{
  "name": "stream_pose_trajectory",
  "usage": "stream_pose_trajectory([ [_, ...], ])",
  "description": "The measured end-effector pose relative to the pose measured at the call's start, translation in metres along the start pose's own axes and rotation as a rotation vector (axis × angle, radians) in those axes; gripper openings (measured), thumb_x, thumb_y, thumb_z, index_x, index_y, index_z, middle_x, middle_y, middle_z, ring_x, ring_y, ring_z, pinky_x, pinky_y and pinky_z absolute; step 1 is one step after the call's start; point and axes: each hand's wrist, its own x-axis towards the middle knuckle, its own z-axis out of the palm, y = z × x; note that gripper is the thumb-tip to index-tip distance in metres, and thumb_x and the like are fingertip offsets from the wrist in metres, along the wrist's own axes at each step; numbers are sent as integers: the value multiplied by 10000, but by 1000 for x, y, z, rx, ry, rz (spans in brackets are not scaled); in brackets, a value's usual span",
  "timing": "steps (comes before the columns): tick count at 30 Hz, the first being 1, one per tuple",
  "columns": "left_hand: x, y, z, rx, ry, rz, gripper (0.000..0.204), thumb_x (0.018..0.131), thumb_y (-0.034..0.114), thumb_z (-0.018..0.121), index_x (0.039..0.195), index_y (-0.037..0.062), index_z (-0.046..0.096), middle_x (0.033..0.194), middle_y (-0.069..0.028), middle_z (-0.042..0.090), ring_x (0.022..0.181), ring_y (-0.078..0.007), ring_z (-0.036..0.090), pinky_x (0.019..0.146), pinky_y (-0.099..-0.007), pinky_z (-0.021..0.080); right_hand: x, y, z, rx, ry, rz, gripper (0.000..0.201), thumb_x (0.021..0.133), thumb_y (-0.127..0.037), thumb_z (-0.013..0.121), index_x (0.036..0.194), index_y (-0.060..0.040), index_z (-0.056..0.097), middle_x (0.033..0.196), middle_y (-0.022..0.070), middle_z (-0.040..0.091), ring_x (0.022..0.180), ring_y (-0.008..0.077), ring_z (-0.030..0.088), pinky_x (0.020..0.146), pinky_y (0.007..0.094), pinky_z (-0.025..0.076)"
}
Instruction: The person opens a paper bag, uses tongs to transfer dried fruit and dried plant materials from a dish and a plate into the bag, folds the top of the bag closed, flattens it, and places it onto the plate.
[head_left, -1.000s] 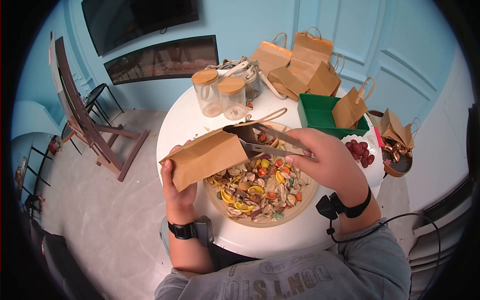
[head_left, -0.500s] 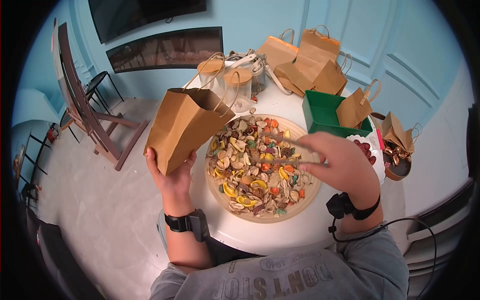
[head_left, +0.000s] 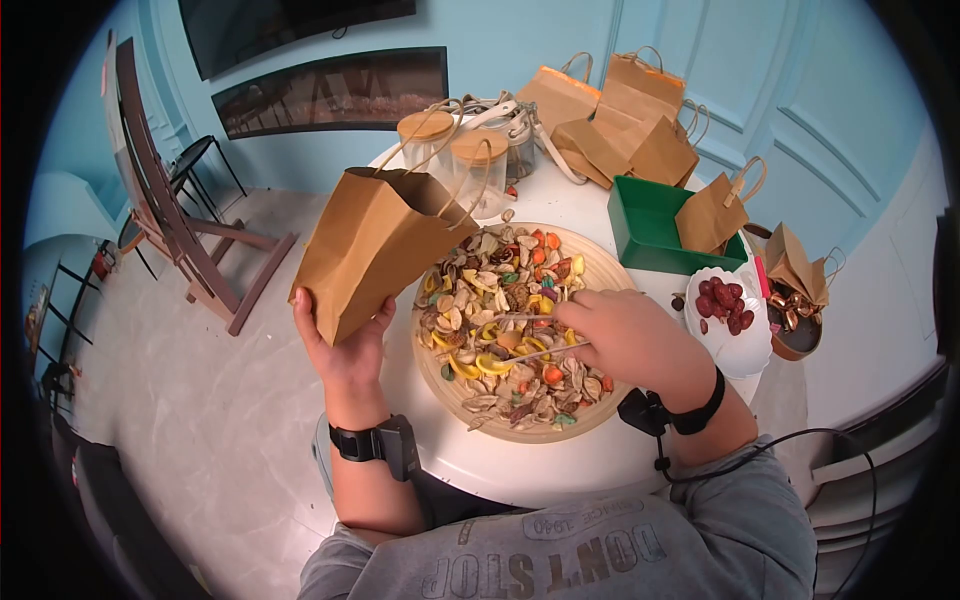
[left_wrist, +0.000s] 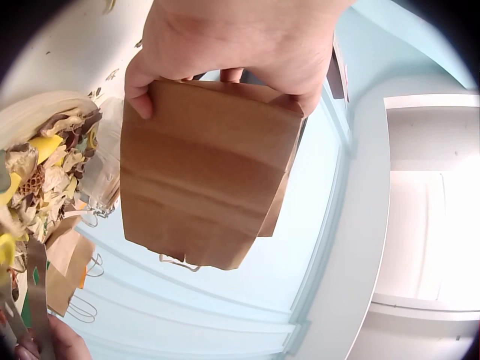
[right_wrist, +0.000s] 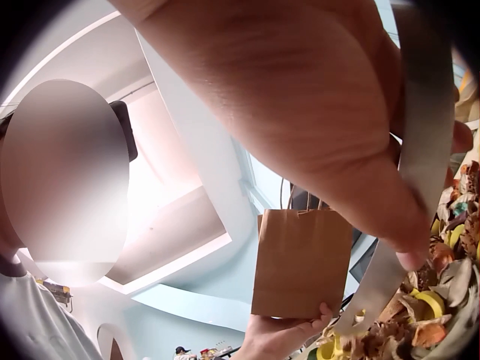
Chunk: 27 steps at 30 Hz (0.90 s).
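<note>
Left hand (head_left: 345, 350): gripped the paper bag (head_left: 375, 250) by its base, upright, mouth open, held off the counter (head_left: 520, 470) edge left of the tray (head_left: 610, 390).
Bag look: plain brown kraft, creased, twine handles at top.
Right hand (head_left: 625, 340): clenched on metal tongs (head_left: 530, 335), tips in the potpourri (head_left: 505, 300).
Potpourri: dried petals, yellow and orange bits, heaped in the round tray.
</note>
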Motion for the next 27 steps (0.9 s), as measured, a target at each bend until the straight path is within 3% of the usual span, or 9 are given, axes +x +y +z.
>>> stream_pose_trajectory([
  [3, 2, 0, -4, -22, -10, -22, 536, 928, 572, 511, 1313, 199, 484, 1325, -57, 520, 1170, -274, 521, 819, -481, 491, 3, 2, 3, -68, 7, 110, 352, 801, -212, 734, 1082, -84, 567, 952, 109, 600, 864, 339, 612, 735, 451, 487],
  [12, 4, 0, -8, -5, -18, -30, 532, 922, 574, 518, 1308, 210, 486, 1336, -56, 512, 1200, -274, 499, 845, -499, 479, 1, -1, -7, 36, -53, 98, 305, 829, -229, 713, 1047, -77, 564, 926, 113, 609, 861, 321, 640, 706, 437, 502],
  [14, 3, 0, -7, -1, -17, -29, 531, 922, 573, 518, 1308, 209, 486, 1337, -57, 512, 1200, -275, 499, 845, -499, 478, -1, -7, -9, 109, -72, 9, 319, 814, -228, 728, 1043, -80, 563, 917, 108, 606, 873, 315, 640, 715, 437, 500],
  [18, 4, 0, -6, 5, -23, -32, 531, 922, 570, 520, 1307, 207, 486, 1340, -60, 510, 1199, -276, 499, 841, -498, 475, 0, -12, 0, -4, -50, -16, 328, 801, -223, 739, 1041, -81, 565, 912, 106, 600, 876, 309, 642, 723, 436, 503],
  [21, 4, 1, -8, 4, -32, -38, 532, 923, 568, 519, 1308, 202, 487, 1340, -63, 511, 1197, -282, 500, 839, -498, 475, 2, -7, 2, -106, 43, 32, 400, 780, -240, 757, 1114, -98, 588, 931, 93, 602, 851, 318, 629, 725, 434, 498],
  [23, 3, 1, -5, 5, -19, -33, 533, 924, 568, 517, 1308, 199, 487, 1338, -64, 513, 1194, -286, 502, 838, -497, 475, 2, -4, 3, -136, 33, 160, 369, 800, -239, 740, 1096, -88, 580, 941, 101, 604, 858, 329, 631, 720, 441, 500],
  [27, 4, 0, -6, 1, -21, -31, 540, 925, 569, 515, 1311, 191, 484, 1332, -69, 518, 1183, -298, 509, 835, -495, 476, 6, 3, 11, -28, 2, 152, 267, 843, -220, 696, 1032, -81, 570, 922, 122, 609, 803, 352, 644, 695, 462, 512],
])
